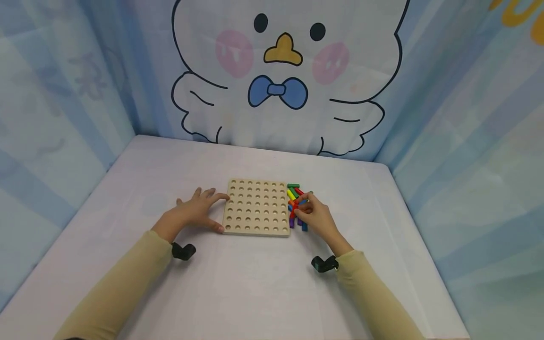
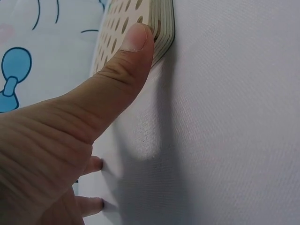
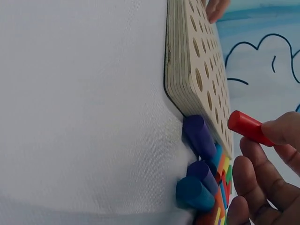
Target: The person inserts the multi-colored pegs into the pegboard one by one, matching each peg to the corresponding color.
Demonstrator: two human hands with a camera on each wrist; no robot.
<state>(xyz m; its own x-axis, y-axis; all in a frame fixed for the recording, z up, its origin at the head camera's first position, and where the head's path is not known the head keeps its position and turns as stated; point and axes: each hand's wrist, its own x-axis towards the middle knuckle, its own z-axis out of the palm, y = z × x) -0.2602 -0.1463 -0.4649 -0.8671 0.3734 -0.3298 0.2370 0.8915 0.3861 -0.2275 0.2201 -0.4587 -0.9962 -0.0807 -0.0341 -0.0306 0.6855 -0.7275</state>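
Note:
A square wooden pegboard (image 1: 257,208) with rows of round holes lies flat on the table. My left hand (image 1: 195,211) touches its left side, with the thumb (image 2: 136,40) against the near corner and other fingers spread on the cloth. In my right hand (image 1: 316,216) a red peg (image 3: 249,126) is pinched between thumb and fingertip, held above the pile at the board's right side. That pile has loose pegs of several colours, among them a purple peg (image 3: 199,136), a blue peg (image 3: 194,193) and a green peg (image 1: 293,185). Part of it is hidden behind the right fingers.
The white table (image 1: 246,288) extends around the board. A curtain (image 1: 276,127) with a cartoon figure hangs behind it, with more curtain on both sides. Black wrist cameras sit at the left wrist (image 1: 183,251) and right wrist (image 1: 324,264).

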